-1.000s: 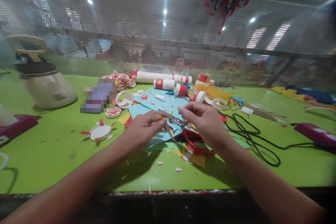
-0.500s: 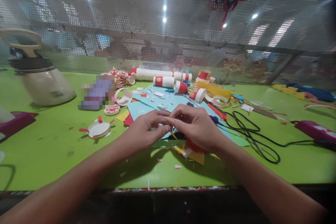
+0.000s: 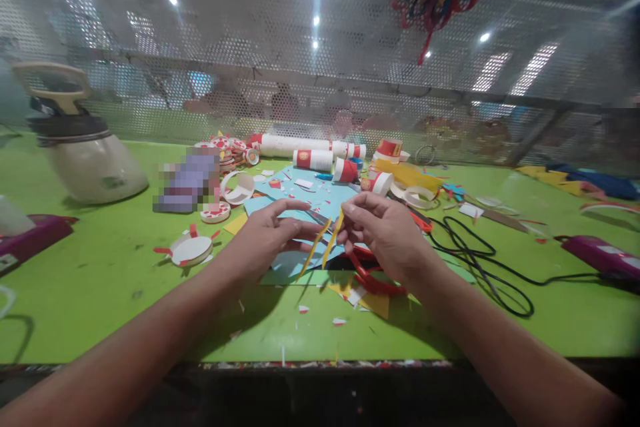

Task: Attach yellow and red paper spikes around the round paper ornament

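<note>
My right hand (image 3: pixel 383 230) pinches the upper end of a thin yellow strip (image 3: pixel 333 240). A second yellow strip (image 3: pixel 313 255) slants down beside it, close to the fingertips of my left hand (image 3: pixel 280 233). The left fingers are spread; whether they touch that strip is unclear. Below my right hand lie scissors with red handles (image 3: pixel 375 280). Light blue paper sheets (image 3: pixel 295 263) lie under and beyond both hands, and yellow paper scraps (image 3: pixel 377 303) lie nearer the front.
Paper cups (image 3: pixel 313 159) and white rings (image 3: pixel 237 187) stand behind the hands. A black cable (image 3: pixel 470 250) coils at right, near a purple power strip (image 3: pixel 600 257). At left are a sprayer bottle (image 3: pixel 95 163) and a white disc with red tabs (image 3: pixel 191 250).
My hands have moved apart from each other. Two yellow strips now show between them, and the left fingers have spread. More of the red scissor handles is visible.
</note>
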`<state>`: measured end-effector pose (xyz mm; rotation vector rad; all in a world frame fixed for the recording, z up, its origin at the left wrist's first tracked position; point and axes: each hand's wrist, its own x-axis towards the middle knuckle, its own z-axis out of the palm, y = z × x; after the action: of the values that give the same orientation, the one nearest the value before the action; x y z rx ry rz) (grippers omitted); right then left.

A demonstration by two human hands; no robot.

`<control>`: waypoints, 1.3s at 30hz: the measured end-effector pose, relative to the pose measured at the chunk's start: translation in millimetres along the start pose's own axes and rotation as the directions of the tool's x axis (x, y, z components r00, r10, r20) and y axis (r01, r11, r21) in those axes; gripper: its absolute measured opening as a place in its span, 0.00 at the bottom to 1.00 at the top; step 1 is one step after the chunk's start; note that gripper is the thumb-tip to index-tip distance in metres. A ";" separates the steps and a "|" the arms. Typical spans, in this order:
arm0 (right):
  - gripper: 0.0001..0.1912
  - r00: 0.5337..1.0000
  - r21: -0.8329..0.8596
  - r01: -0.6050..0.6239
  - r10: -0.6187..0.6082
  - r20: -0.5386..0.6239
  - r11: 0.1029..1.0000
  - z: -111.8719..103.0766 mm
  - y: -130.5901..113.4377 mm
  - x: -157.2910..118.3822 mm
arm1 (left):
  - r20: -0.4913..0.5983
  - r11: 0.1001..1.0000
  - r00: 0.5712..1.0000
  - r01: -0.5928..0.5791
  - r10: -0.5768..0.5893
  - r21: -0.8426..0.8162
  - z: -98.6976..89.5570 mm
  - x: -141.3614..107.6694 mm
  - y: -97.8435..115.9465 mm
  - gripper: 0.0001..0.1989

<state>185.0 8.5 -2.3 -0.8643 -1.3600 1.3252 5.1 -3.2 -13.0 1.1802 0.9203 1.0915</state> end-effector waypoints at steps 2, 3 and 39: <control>0.10 0.998 0.002 -0.056 0.056 -0.012 0.998 -0.5 -0.2 0.2 | -0.071 1.000 0.997 -0.012 0.012 -0.008 -1.1 1.1 -0.6 0.15; 0.10 0.996 0.006 -0.083 0.083 -0.016 0.997 -0.6 -0.2 0.4 | -0.099 1.000 0.995 -0.014 0.013 -0.008 -1.3 1.3 -0.4 0.16; 0.05 0.968 -0.400 0.220 -0.149 0.203 0.890 -2.8 0.4 -7.3 | -0.118 0.998 0.993 -0.007 0.015 0.070 2.3 -0.3 0.6 0.19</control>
<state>189.4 2.4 -4.2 -0.8916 -1.8567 0.9859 7.2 -4.0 -12.0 1.1878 1.0517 1.1562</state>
